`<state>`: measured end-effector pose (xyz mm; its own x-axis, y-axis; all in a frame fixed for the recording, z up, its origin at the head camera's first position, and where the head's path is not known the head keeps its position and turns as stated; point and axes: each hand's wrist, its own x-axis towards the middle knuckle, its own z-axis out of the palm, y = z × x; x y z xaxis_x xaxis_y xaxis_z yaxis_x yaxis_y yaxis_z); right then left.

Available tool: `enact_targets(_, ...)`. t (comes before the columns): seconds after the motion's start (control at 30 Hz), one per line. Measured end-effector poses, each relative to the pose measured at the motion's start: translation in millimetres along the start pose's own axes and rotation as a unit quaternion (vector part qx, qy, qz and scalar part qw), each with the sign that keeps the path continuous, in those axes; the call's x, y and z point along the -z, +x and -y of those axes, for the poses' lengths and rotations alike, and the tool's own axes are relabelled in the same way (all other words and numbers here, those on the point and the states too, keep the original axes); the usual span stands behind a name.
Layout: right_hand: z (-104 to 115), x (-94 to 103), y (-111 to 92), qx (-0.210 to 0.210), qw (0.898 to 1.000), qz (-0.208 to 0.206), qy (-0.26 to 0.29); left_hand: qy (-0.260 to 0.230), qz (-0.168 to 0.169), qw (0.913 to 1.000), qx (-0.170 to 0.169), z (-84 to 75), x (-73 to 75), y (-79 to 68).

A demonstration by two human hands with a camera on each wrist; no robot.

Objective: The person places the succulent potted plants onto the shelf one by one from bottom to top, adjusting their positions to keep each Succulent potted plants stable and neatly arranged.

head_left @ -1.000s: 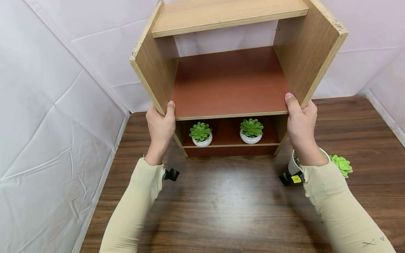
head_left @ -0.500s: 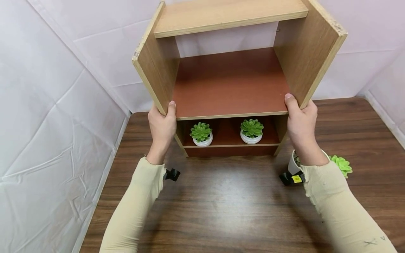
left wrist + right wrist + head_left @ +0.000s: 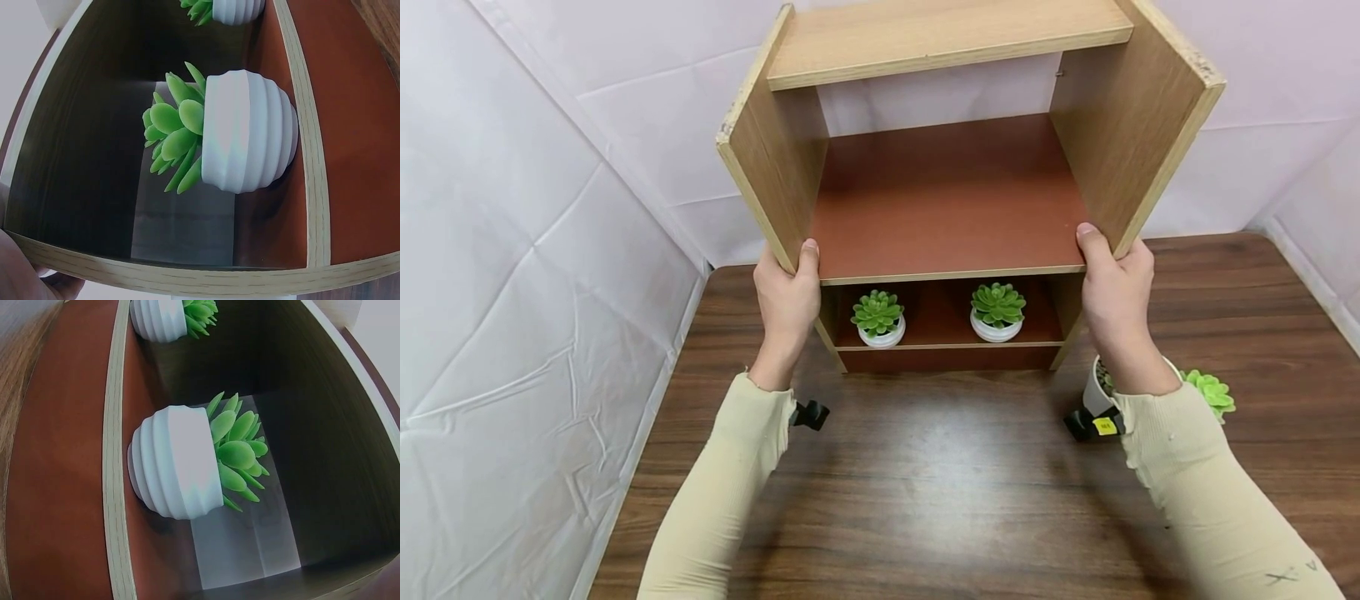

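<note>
A wooden shelf unit with reddish-brown boards stands upright at the back of the table. My left hand grips the front edge of its left side panel, thumb on the inner face by the middle board. On the other side my right hand holds the right panel's edge the same way. Below the middle board sit two green succulents in ribbed white pots, the left succulent and the right succulent. Fingers on the outer faces of the panels are mostly hidden.
Beside my right wrist, partly behind the forearm, is a white pot with a light green succulent. The dark wooden table extends in front of the shelf unit. White sheeting covers the walls behind and to the left.
Both hands keep their hold on the side panels. The whole view shifts very slightly; the shelf unit and succulents stay the same relative to the table.
</note>
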<state>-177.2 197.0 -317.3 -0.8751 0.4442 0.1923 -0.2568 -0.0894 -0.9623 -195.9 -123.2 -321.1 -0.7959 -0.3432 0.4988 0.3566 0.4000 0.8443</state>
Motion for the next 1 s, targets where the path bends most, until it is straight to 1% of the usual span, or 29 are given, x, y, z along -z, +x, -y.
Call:
enact_targets(0.33, 0.9, 4.2, 1.1, -0.011, 0.999, 0.002, -0.045, 0.0, 0.002, 1.0, 0.001, 2.3, -1.2, -0.3)
enact_targets(0.67, 1.4, 5.7, 2.9, -0.001, 0.999, 0.003, -0.052, -0.001, 0.008, 1.0, -0.006, 2.2, -2.0, -0.1)
enact_targets(0.93, 4.2, 5.4, 4.1, 0.006, 0.996, 0.002, -0.089, -0.002, -0.003, 1.0, -0.009, 1.8, -0.6, 0.0)
enact_targets(1.0, 4.0, 6.0, 3.0, 0.008, 0.994, 0.0, -0.107, 0.0, -0.002, 1.0, -0.009, 2.1, -0.2, -0.2)
